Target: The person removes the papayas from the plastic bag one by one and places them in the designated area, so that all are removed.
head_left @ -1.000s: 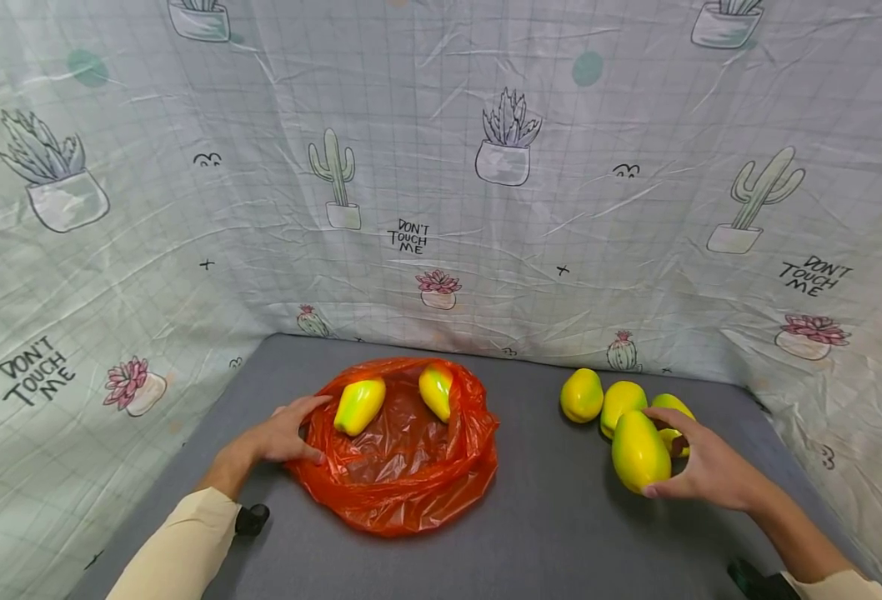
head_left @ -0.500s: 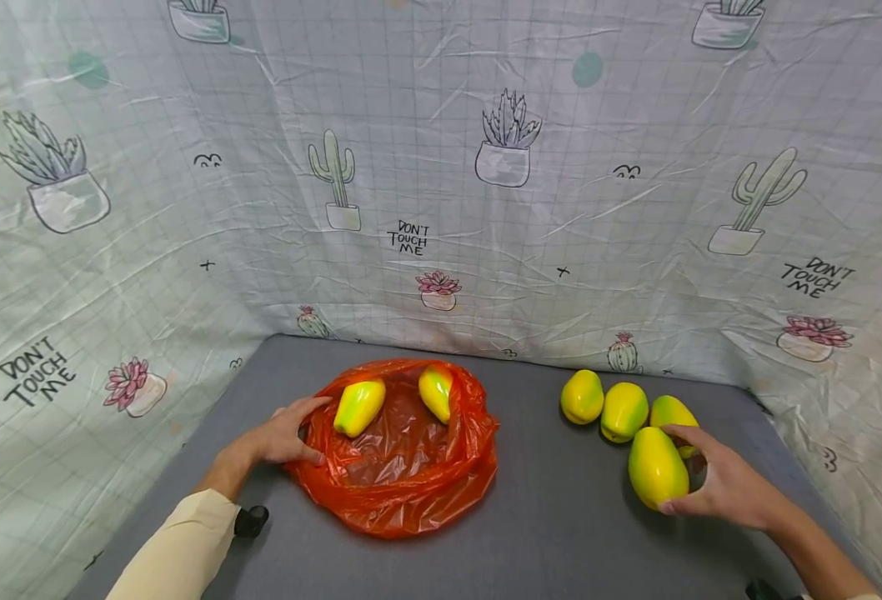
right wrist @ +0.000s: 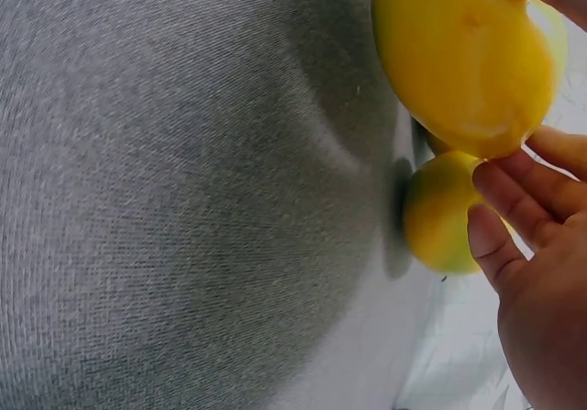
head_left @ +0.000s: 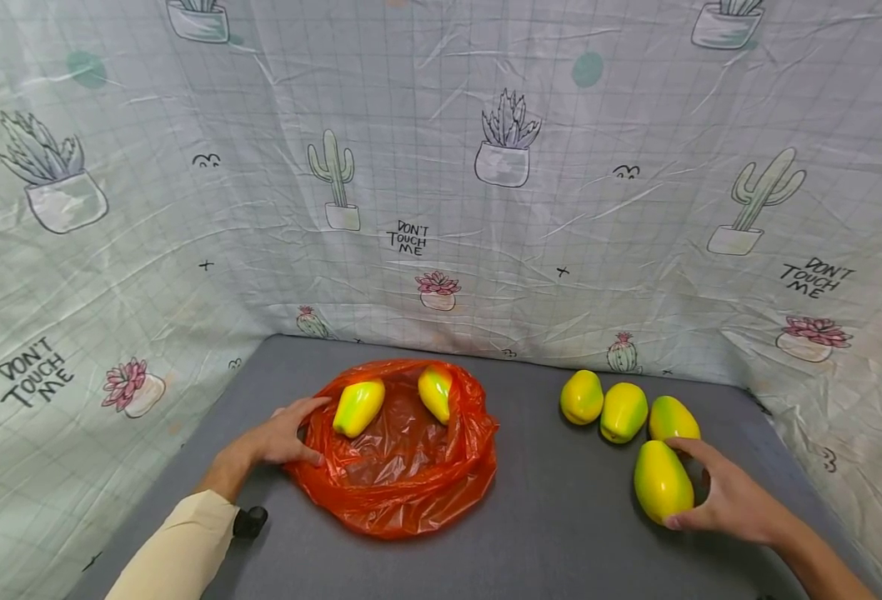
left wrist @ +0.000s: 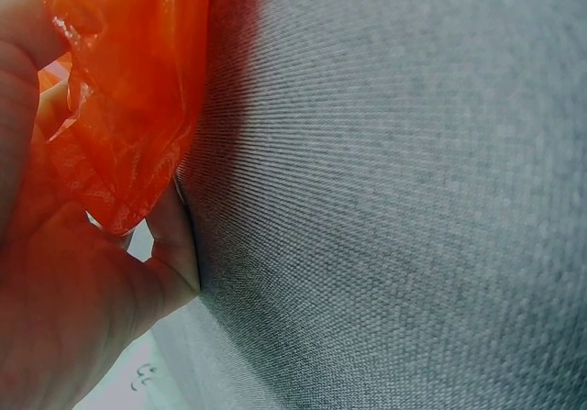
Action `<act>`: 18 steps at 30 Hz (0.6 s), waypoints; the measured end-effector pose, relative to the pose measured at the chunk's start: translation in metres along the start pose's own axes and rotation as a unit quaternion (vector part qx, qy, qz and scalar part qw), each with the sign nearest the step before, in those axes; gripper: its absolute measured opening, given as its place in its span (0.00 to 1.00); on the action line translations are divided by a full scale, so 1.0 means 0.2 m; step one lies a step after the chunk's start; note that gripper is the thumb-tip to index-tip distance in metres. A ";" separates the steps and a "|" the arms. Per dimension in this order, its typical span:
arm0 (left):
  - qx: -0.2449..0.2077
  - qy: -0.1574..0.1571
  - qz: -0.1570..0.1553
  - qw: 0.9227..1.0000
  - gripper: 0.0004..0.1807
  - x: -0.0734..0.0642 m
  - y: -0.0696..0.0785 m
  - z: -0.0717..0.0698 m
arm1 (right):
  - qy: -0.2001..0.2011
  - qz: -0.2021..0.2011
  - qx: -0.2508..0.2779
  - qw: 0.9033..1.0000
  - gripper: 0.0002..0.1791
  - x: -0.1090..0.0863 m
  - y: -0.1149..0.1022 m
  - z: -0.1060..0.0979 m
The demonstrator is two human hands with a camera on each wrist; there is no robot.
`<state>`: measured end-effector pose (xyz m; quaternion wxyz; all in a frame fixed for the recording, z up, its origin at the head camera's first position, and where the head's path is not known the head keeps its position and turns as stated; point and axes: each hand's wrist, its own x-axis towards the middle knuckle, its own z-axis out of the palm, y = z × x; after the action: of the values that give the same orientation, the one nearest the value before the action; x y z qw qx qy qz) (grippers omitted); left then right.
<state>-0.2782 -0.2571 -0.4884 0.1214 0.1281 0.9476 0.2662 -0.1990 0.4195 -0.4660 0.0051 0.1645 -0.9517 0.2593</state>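
Note:
My right hand (head_left: 737, 496) holds a glossy yellow-green papaya (head_left: 662, 483) between thumb and fingers, low over the near side of a short row. In the right wrist view the held papaya (right wrist: 468, 61) hangs in the grip, its shadow on the cloth beside it. Left of centre, an orange-red plastic bag (head_left: 411, 508) lies with its mouth spread wide. Two papayas show in it, one at the left (head_left: 360, 408) and one at the back right (head_left: 435, 392). My left hand (head_left: 287, 433) grips the bag's left rim; the film bunches between its fingers in the left wrist view.
Three more papayas stand at the back right: a left one (head_left: 581, 397), a middle one (head_left: 624, 412) and a right one (head_left: 674, 417) close behind the held fruit. A grey cloth-covered table (head_left: 538, 500) lies below. Patterned curtain (head_left: 441, 167) walls enclose its back and sides.
My right hand has moved the papaya rightward and toward me, uncovering more of the row's right papaya. My left hand and the bag have stayed put.

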 end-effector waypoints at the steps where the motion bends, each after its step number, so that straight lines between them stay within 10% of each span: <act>1: -0.001 0.000 0.000 1.000 0.56 0.00 0.00 0.00 | 0.001 -0.002 -0.004 1.000 0.56 0.00 0.01 0.00; 18: 0.001 0.006 0.009 1.000 0.56 -0.01 0.00 0.00 | 0.020 -0.027 -0.028 0.999 0.57 -0.02 0.04 0.02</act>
<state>-0.2774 -0.2583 -0.4884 0.1132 0.1356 0.9474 0.2668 -0.1968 0.4255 -0.4731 0.0354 0.1850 -0.9535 0.2352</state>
